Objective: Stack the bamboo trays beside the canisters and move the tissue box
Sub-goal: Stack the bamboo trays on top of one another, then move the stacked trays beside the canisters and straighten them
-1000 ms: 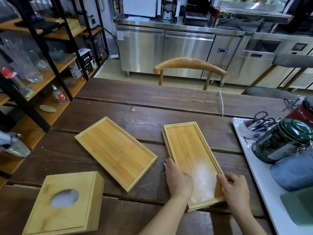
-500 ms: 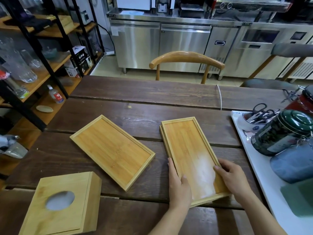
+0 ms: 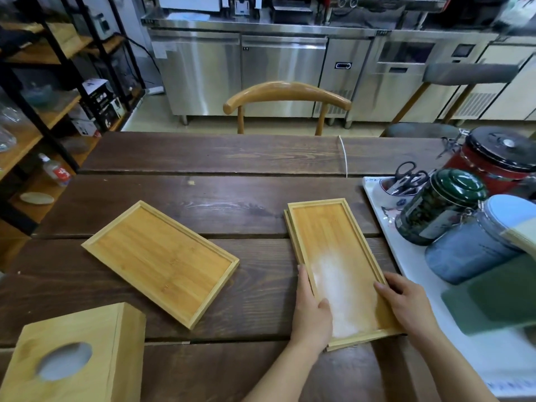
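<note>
A bamboo tray lies on top of another one, whose edge peeks out at its left side; the pair sits just left of the white board with the canisters. My left hand grips the stack's left long edge and my right hand grips its right long edge, both near the front end. A third bamboo tray lies alone and skewed in the middle of the dark wooden table. The bamboo tissue box with an oval opening stands at the front left corner.
A green canister, a blue-grey jar, a red canister and a cup holding scissors stand on the white board at the right. A wooden chair faces the far table edge; shelving lines the left.
Both hands have slid forward along the stacked trays' long edges, and the stack has shifted a little toward the canisters. The lone tray and tissue box have stayed put.
</note>
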`<state>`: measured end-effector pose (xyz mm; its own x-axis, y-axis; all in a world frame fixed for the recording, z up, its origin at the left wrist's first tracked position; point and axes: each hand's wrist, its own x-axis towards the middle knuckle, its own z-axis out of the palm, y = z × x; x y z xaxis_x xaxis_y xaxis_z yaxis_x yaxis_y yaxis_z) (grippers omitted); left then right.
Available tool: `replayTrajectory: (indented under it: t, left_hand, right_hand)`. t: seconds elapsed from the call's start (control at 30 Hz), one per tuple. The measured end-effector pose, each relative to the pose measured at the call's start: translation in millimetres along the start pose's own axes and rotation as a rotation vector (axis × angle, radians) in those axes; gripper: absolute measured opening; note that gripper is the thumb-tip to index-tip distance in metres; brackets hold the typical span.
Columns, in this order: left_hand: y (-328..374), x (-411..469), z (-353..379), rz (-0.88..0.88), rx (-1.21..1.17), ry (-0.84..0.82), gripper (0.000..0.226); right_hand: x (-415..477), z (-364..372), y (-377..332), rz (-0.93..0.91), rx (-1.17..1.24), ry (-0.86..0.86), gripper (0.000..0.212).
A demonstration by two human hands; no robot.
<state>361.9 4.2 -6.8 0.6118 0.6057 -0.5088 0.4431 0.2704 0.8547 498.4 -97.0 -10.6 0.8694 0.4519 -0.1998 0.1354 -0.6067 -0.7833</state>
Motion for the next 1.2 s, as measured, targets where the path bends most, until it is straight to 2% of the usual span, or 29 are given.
replayTrajectory:
  t: [0.13, 0.27, 0.33, 0.43, 0.53, 0.7, 0.83, 0.93, 1.0, 1.1, 1.13, 1.2]
  left_hand:
    - [0.6, 3.5, 2.7, 0.016, 0.056, -0.072, 0.073]
    - [9.0, 1.8, -20.5, 0.069, 0.132, -0.051, 0.057]
    - [14.0, -0.5, -46.1, 0.137, 0.263, 0.082, 0.049]
    - [17.3, -1.1, -94.5, 0.172, 0.362, 0.397, 0.047]
    - [12.4, -0.9, -136.2, 0.062, 0.404, 0.622, 0.059]
    - [-7.6, -2.7, -169.7, -0.229, 0.179, 0.661, 0.088]
    - [-18.0, -2.7, -177.6, -0.259, -0.158, 0.666, 0.096]
    - [-18.0, -2.4, -179.1, -0.150, -0.419, 0.678, 0.088]
    - [-13.5, -5.5, -180.8, -0.102, -0.533, 0.729, 0.077]
    - [-8.0, -13.3, -186.1, -0.108, -0.534, 0.800, 0.057]
    - [-9.0, -14.5, -186.9, -0.122, -0.503, 0.804, 0.053]
    - [-12.7, -16.1, -183.7, -0.175, -0.382, 0.790, 0.055]
  right_hand:
    - [0.0, -15.0, 8.3, 0.069, -0.013, 0.013, 0.025]
    - [6.6, -20.0, -2.2, 0.064, -0.195, -0.015, 0.030]
    - [8.9, -16.7, -21.5, 0.003, -0.285, 0.018, 0.034]
    - [7.8, 5.7, -62.3, -0.138, -0.322, 0.010, 0.036]
    - [10.6, 49.0, -93.8, -0.247, -0.337, -0.136, 0.037]
    - [-0.8, 134.9, -133.2, -0.362, -0.336, -0.420, 0.051]
    - [-14.4, 183.0, -152.0, -0.371, -0.359, -0.590, 0.068]
    - [-23.6, 204.6, -157.7, -0.268, -0.279, -0.645, 0.067]
    - [-28.0, 213.5, -161.3, -0.196, -0.193, -0.624, 0.064]
    - [-26.8, 216.8, -166.7, -0.041, -0.091, -0.609, 0.074]
    - [-24.8, 216.0, -166.4, -0.009, -0.082, -0.604, 0.073]
    - [-24.5, 211.8, -165.3, 0.022, -0.110, -0.572, 0.058]
